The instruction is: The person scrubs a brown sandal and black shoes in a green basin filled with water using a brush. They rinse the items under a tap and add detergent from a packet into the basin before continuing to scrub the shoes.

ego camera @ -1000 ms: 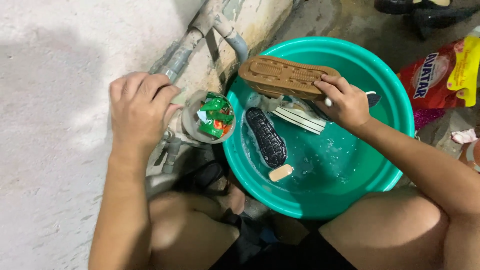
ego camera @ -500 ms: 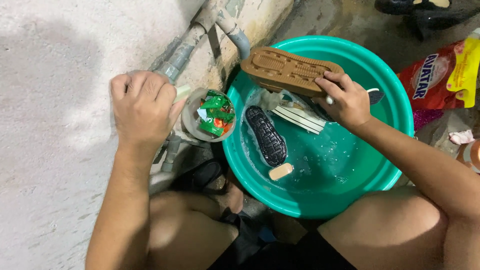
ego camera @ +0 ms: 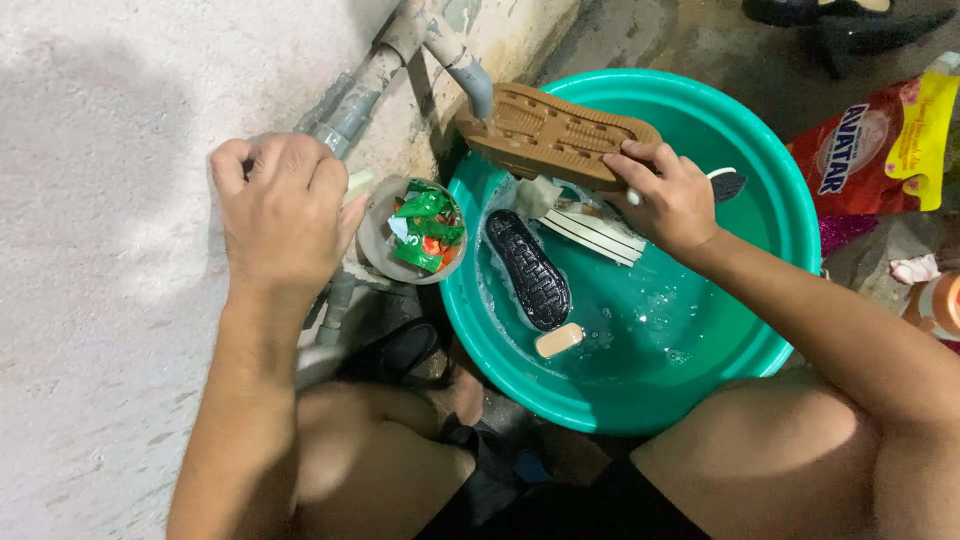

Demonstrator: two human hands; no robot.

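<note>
Green basin (ego camera: 780, 200), right hand (ego camera: 670, 195) gripping sole (ego camera: 550, 135) (perhaps brown)

Basin (ego camera: 770, 150) near half: open water, free to reach in from the knees' side. Far rim blocked by brown shoe sole (ego camera: 555, 135) lying across it under the tap spout (ego camera: 472, 78). Centre-left cluttered: black insole (ego camera: 528, 268), soap bar (ego camera: 558, 340), white shoe (ego camera: 592, 232). Left of basin: small bowl of wrappers (ego camera: 412, 232) jammed against the pipes (ego camera: 355, 105), tight gap. Right side: red detergent bag (ego camera: 865, 150).
</note>
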